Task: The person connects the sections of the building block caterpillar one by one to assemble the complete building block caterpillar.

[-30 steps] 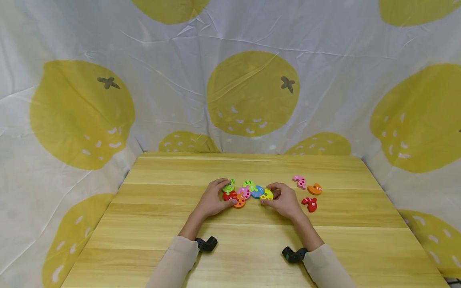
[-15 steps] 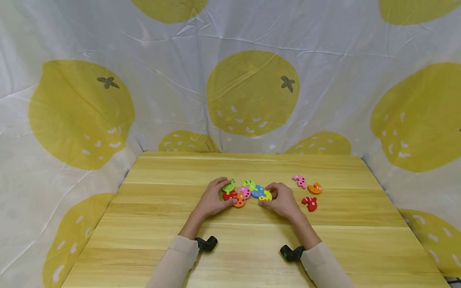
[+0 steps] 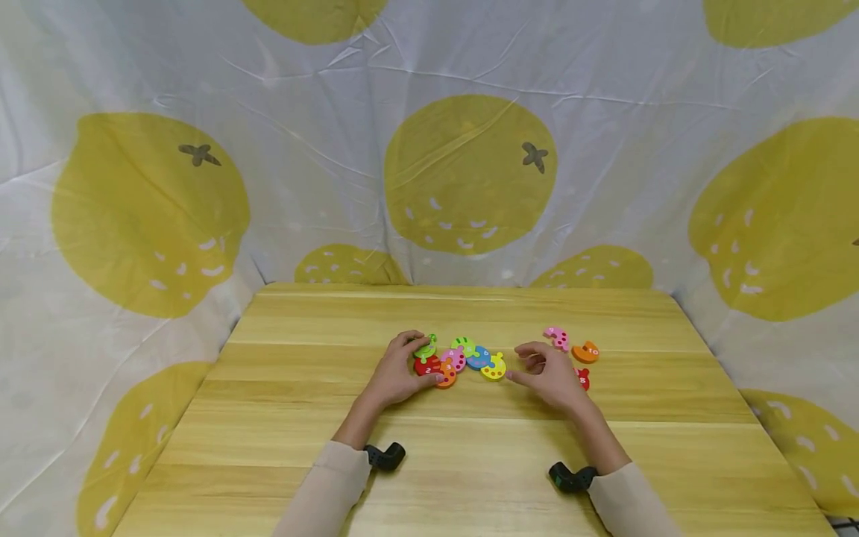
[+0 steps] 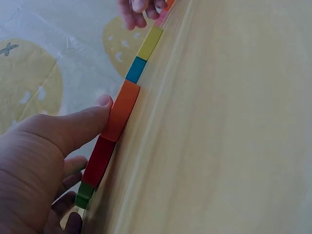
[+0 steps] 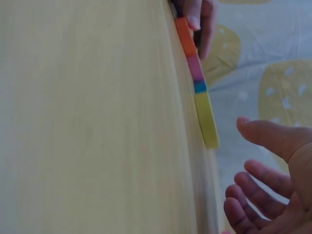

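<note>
Several coloured, numbered puzzle pieces lie joined on the table as a caterpillar puzzle, running from a green head piece to a yellow piece. My left hand holds the puzzle's left end, its thumb against the orange piece and its fingers round the head's far side. Just right of the yellow piece, my right hand is apart from it. In the right wrist view its thumb and fingers are spread with nothing between them, near the yellow piece's end.
To the right lie loose pieces: a pink one, an orange one marked 10 and a red one partly hidden behind my right hand. A lemon-print cloth hangs behind the wooden table.
My right hand held the yellow piece at the chain's right end and shifted it slightly left. It has since let go and moved right. My left hand stays in place.
</note>
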Motion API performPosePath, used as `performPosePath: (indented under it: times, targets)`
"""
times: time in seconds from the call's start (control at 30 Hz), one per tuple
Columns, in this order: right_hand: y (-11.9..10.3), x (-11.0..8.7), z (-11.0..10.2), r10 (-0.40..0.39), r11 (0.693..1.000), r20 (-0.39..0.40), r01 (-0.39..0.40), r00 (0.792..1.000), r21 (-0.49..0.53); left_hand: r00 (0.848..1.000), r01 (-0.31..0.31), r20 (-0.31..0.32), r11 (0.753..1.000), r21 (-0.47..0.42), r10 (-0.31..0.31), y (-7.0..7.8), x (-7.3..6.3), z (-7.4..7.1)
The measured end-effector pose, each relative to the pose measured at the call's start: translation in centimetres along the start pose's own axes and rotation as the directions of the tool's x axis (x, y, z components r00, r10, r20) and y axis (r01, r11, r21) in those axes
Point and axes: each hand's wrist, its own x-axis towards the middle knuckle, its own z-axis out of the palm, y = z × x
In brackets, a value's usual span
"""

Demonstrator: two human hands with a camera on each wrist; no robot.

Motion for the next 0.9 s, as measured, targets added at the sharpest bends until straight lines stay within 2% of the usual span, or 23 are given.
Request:
performPosePath:
  times: [0.2, 0.4, 0.6, 0.8, 0.9]
  targets:
    - [1.4, -1.7, -3.0, -0.02, 0.998, -0.003, 0.019, 1.0, -0.059, 1.0, -0.01, -0.008, 1.0, 0.003, 0.01, -0.1, 0.0, 0.2]
    - [2.8, -3.1, -5.2, -0.044, 0.993, -0.032, 0.041, 0.999, -0.107, 1.0, 0.011, -0.02, 1.0, 0.0, -0.011, -0.1, 0.0, 0.1]
    - [3.9, -3.8, -6.5, -0.023, 0.987, -0.022, 0.019, 0.999, -0.162, 1.0, 0.018, -0.021, 1.0, 0.014, -0.017, -0.2, -0.1, -0.1]
    - [4.8, -4.1, -7.0, -0.08, 0.972, -0.013, 0.075, 0.997, -0.221, 1.0, -0.004, -0.015, 1.0, 0.009, 0.004, -0.4, 0.0, -0.1]
    - [5.0, -4.2, -7.0, -0.072, 0.971, 0.007, 0.072, 0.997, -0.228, 1.0, -0.011, -0.01, 1.0, 0.01, 0.011, -0.5, 0.0, 0.1]
